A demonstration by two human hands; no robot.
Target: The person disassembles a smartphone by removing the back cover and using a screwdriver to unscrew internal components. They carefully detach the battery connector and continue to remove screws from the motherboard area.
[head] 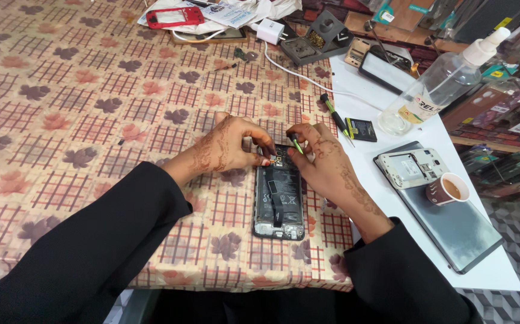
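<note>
- Head view: an opened phone (pixel 278 201) lies back-off on the patterned tablecloth (pixel 92 108), dark innards, a battery and a flat ribbon cable showing.
- It is a slim dark rectangle; its long axis runs away from the person, top end under the fingers, bottom end nearest the body, barely tilted.
- It sits near the cloth's right edge, just beside the white board (pixel 368 102).
- Left hand (pixel 227 147) curls over the phone's top left corner, fingertips pressed on the frame, pinning it down.
- Right hand (pixel 326 159) is pinched round a thin green-tipped tool (pixel 296 144), its point down on the phone's upper part.
- Both wrists come in from black sleeves.
- On the board: a green-handled screwdriver (pixel 335 117) beside a small dark battery (pixel 362 129), well apart from the phone.
- Farther right, a second phone (pixel 413 167) rests on a grey tablet (pixel 458 231), with a paper cup (pixel 449 189) of brown drink touching it.
- A clear spray bottle (pixel 440 84) lies tilted behind.
</note>
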